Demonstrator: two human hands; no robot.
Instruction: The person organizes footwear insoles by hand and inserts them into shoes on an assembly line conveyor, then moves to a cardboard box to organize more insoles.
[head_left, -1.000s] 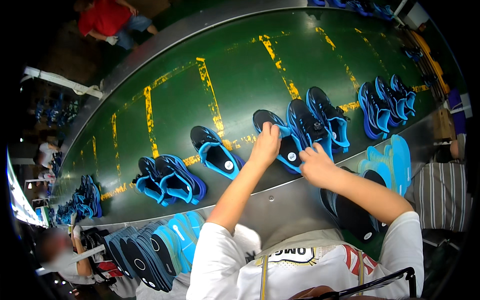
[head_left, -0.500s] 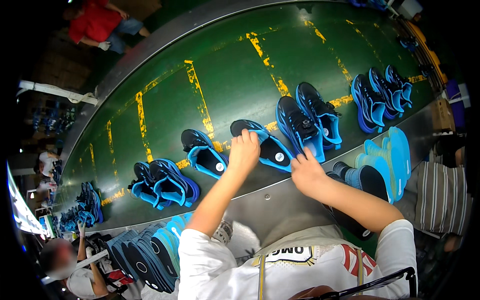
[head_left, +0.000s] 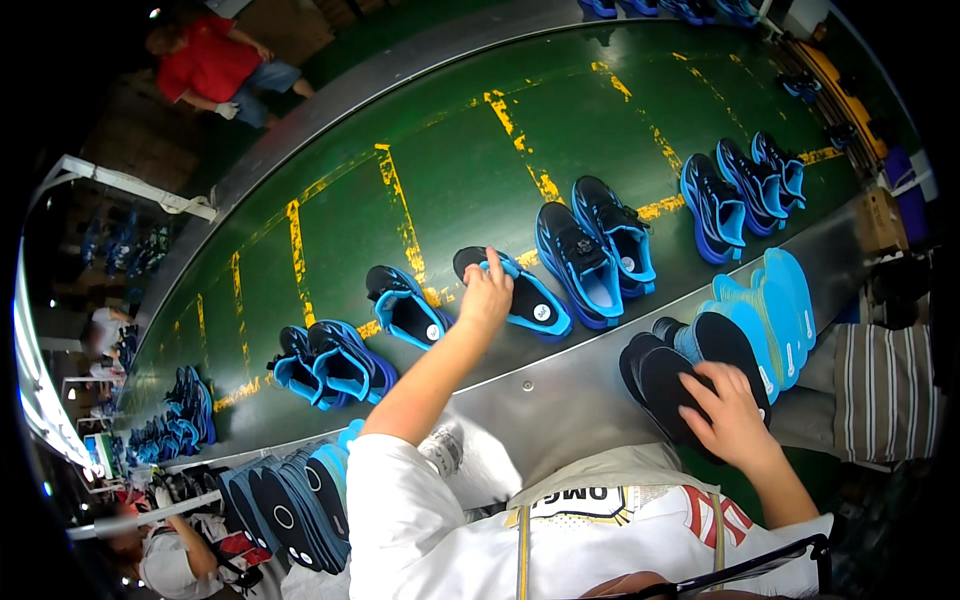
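My left hand (head_left: 487,292) rests on a black-and-blue sneaker (head_left: 541,308), fingers bent at its tongue and one pointing up the toe. A dark insole with a round white label shows inside that shoe. To its left lies the matching sneaker (head_left: 405,308), also with a white-labelled insole. My right hand (head_left: 728,408) is over a pile of black insoles (head_left: 652,372) beside my body, its fingers spread across the top ones. Whether it pinches one does not show. Right of the left hand, a pair of sneakers (head_left: 580,262) stands side by side.
More sneakers stand along the green, yellow-marked table (head_left: 450,170), to the right (head_left: 713,208) and left (head_left: 335,362). Light-blue insoles (head_left: 790,310) fan out by the right pile. Stacked insoles (head_left: 285,515) lie at lower left. A person in red (head_left: 210,62) is across the table.
My right hand has left the pair of sneakers and moved down and right onto the black insoles. My left hand stays on its sneaker, one finger now raised. The view has shifted slightly.
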